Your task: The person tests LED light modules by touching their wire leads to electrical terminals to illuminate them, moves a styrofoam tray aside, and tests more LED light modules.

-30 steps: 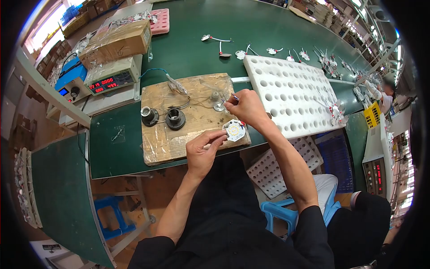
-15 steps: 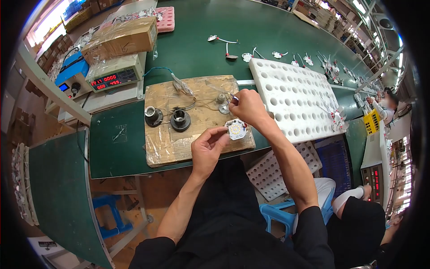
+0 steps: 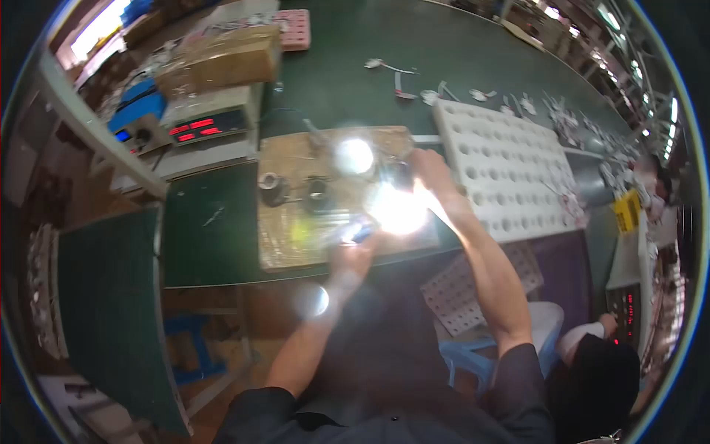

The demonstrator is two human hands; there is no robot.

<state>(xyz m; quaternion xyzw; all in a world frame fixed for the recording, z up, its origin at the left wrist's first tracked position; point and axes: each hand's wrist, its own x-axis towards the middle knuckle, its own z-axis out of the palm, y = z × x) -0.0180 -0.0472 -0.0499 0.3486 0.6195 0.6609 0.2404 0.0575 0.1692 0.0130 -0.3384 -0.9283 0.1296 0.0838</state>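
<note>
A small LED circuit board (image 3: 399, 209) glows so brightly that its outline is lost in white glare. My left hand (image 3: 350, 259), blurred, is closed at the near left side of this light, with its fingertips at the board's edge. Just above and to the right, my right hand (image 3: 434, 176) is closed, its fingertips partly washed out; what it pinches is hidden. Both are over a tape-wrapped wooden board (image 3: 285, 248). To the left on that board stand two dark lamp sockets, one farther left (image 3: 272, 190) and one nearer my hands (image 3: 318, 194).
A white foam tray (image 3: 510, 174) with rows of holes lies right of the wooden board. Wired LED boards (image 3: 481, 95) are scattered behind it. A meter with red digits (image 3: 203, 127) stands at left under a cardboard box (image 3: 218, 59). Another person (image 3: 595, 377) sits at lower right.
The LED board has gone from unlit to brightly lit, with glare spots across the view. My left hand has shifted slightly right and down. The whole view has moved a little and blurred.
</note>
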